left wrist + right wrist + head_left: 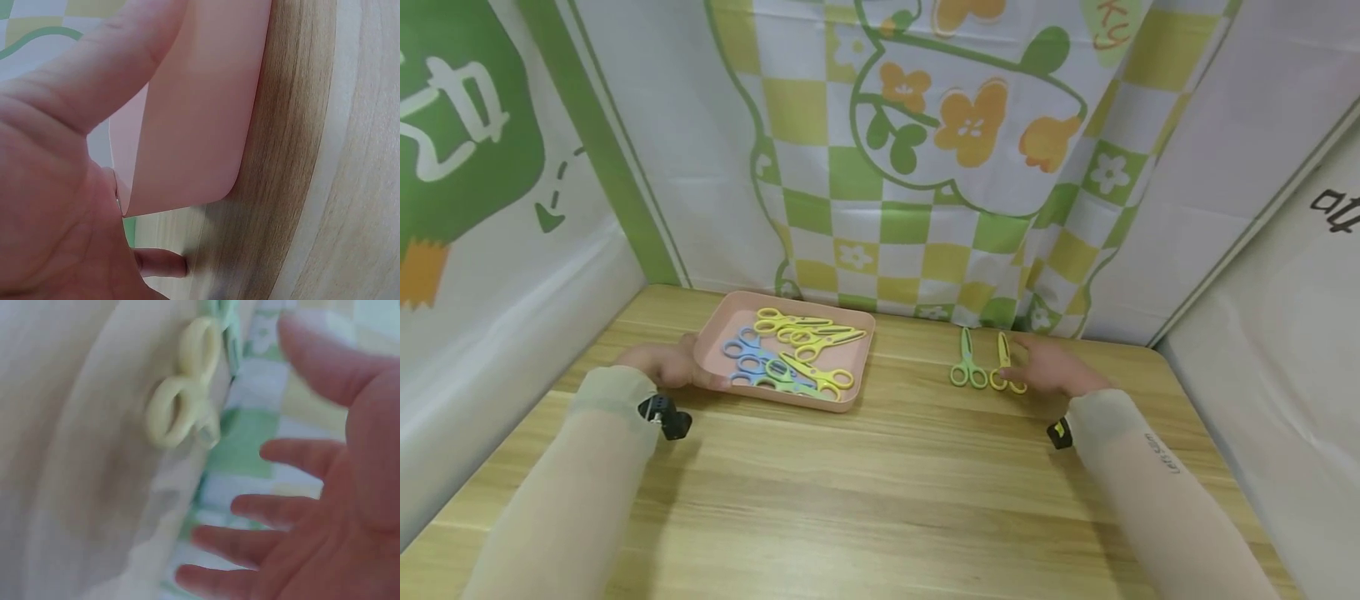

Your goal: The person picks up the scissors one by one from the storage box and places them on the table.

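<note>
Two loose scissors lie out by the right hand [1051, 365]: the yellow pair [1003, 352] right by its thumb and fingertips, the green pair [968, 367] just beyond, and that hand's open, fingers spread, no grip. Tight spacing, so a clumsy close might knock the green pair askew! Blades face the curtain [925, 260], too; an outward push could shove them into the cloth. Over to the left hand [668, 365]: thumb and fingers spread, bracing a corner of the pink tray [859, 379], not clenched. Lean too hard and that tray may skid across the surface [850, 492], jostling the piled scissors [827, 339] inside into a worse tangle.
</note>
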A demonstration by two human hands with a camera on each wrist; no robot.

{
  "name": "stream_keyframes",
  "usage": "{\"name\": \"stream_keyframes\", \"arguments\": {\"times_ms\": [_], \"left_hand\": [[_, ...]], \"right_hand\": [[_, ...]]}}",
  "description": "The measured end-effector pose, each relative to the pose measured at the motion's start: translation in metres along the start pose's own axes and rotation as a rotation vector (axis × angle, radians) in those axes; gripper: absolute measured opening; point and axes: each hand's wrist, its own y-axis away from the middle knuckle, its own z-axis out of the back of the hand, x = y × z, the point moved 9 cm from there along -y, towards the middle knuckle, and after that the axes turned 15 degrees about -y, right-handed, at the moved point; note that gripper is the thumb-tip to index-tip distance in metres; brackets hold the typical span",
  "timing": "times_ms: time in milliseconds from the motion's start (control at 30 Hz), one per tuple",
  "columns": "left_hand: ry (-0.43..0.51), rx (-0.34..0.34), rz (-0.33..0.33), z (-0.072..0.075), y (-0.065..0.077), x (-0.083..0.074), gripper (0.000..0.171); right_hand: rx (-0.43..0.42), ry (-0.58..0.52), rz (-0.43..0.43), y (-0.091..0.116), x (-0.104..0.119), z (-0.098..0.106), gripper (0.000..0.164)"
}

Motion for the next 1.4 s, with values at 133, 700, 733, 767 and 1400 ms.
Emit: {"name": "stream_keyframes", "arguments": {"times_ms": [133,700,733,767,1400], "left_hand": [[-0.003,-0.003,-0.008,0.0,0.002,-0.001,0.134],[-0.014,-0.013,-0.048,0.001,-0.009,0.002,0.138],[-0.007,-0.013,-0.05,0.001,-0.009,0.002,0.139],[-0.002,-0.013,-0.055,0.001,-0.01,0.002,0.138],[-0.017,-0.007,-0.022,0.001,-0.005,0.002,0.138]], "right_hand": [[-0.01,0.051,-0.008,-0.006,0.033,-0.004,0.075],[0.282,0.16,0.341,-0.028,0.189,-0.142,0.071],[0.307,0.175,0.353,-0.029,0.193,-0.149,0.071],[0.324,0.191,0.366,-0.029,0.196,-0.155,0.068],[0.353,0.31,0.213,-0.056,0.203,-0.167,0.07]]}}
